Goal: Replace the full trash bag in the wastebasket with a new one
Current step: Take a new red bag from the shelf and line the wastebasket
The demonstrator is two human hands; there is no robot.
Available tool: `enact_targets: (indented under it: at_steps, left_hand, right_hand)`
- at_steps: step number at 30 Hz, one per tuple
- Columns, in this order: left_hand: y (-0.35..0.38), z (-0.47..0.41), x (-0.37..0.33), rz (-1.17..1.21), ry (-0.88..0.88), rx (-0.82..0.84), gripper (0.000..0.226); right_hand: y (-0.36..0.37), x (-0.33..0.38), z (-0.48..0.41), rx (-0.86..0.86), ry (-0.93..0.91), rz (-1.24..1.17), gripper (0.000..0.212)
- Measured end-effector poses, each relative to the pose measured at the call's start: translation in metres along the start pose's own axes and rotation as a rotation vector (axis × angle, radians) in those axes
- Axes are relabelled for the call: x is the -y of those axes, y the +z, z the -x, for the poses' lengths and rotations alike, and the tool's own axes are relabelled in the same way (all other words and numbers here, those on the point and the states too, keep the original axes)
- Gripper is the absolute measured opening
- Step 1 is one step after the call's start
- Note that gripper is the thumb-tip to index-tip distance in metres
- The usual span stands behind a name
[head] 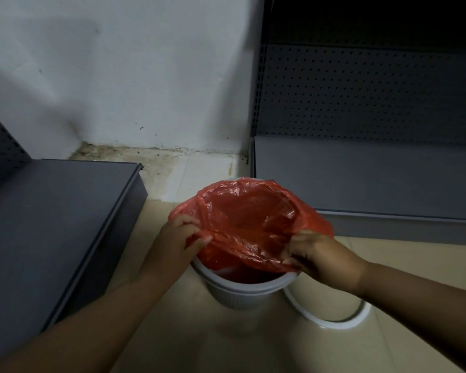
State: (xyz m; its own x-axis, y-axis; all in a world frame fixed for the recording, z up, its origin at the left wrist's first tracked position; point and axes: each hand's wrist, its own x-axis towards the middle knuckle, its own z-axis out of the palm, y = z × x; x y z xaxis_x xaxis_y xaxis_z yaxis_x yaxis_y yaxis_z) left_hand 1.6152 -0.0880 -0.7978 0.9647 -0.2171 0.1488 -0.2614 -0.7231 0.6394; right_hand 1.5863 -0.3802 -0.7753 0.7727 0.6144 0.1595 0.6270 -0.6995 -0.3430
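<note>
A red plastic trash bag [250, 222] lies spread open over a grey ribbed wastebasket [237, 292] standing on the floor. The bag's far edge drapes over the basket's far rim; its near edge is lifted above the near rim, so a dark gap shows beneath it. My left hand [178, 238] pinches the bag's left edge. My right hand [318, 254] pinches the near right edge. The inside of the bag looks bare.
A white ring [331, 323] lies on the tiled floor right of the basket. A low grey shelf base [59, 224] stands to the left, a grey pegboard shelf unit [366, 170] behind on the right. A stained white wall is behind.
</note>
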Motion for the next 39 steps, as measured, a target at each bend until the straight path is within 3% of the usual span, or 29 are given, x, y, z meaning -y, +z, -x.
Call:
enact_targets:
  at_steps: [3, 6, 8, 10, 12, 13, 16, 18, 21, 24, 27, 29, 34, 39]
  left_hand:
    - [-0.005, 0.009, 0.006, -0.185, 0.227, 0.014, 0.053]
    - [-0.01, 0.025, 0.01, -0.364, 0.536, -0.016, 0.026]
    - [-0.009, 0.036, 0.012, -0.441, 0.729, -0.02, 0.025]
    - [-0.007, 0.047, 0.016, -0.503, 0.843, 0.005, 0.031]
    - [0.0, 0.055, 0.025, -0.559, 0.879, 0.093, 0.013]
    - [0.002, 0.059, 0.029, -0.59, 0.844, 0.154, 0.006]
    - [0.006, 0.066, 0.033, -0.587, 0.673, 0.272, 0.028]
    - [-0.001, 0.064, 0.024, -0.48, 0.528, 0.183, 0.037]
    - [-0.006, 0.049, 0.001, -0.035, 0.245, -0.08, 0.034]
    - [0.003, 0.015, -0.019, 0.014, 0.063, -0.154, 0.028]
    - [0.013, -0.023, -0.023, -0.182, -0.114, -0.046, 0.038]
    - [0.019, -0.039, -0.016, -0.267, -0.175, 0.031, 0.047]
    - [0.025, -0.059, -0.012, -0.301, -0.23, 0.108, 0.054]
    - [0.029, -0.072, -0.008, -0.3, -0.24, 0.068, 0.051]
  right_hand:
    - [-0.002, 0.003, 0.013, -0.043, -0.085, 0.106, 0.015]
    - [0.003, 0.002, 0.032, -0.051, -0.175, 0.228, 0.025]
    - [0.007, -0.001, 0.045, -0.04, -0.242, 0.297, 0.042]
    - [0.012, -0.003, 0.054, -0.006, -0.268, 0.344, 0.05]
    - [0.019, -0.009, 0.062, 0.03, -0.244, 0.361, 0.055]
    - [0.021, -0.012, 0.063, 0.067, -0.215, 0.359, 0.054]
    - [0.022, -0.016, 0.065, 0.166, -0.093, 0.308, 0.029]
    - [0.014, -0.009, 0.06, 0.062, -0.029, 0.199, 0.023]
    - [0.003, 0.007, 0.037, -0.22, 0.082, 0.101, 0.038]
    - [0.005, 0.01, 0.0, -0.306, 0.327, 0.093, 0.028]
    - [0.008, 0.006, -0.033, -0.164, 0.601, 0.165, 0.041]
    - [0.007, 0.001, -0.049, -0.028, 0.682, 0.211, 0.052]
    - [0.015, -0.019, -0.075, 0.119, 0.728, 0.123, 0.056]
    - [0.016, -0.043, -0.088, 0.099, 0.715, 0.081, 0.053]
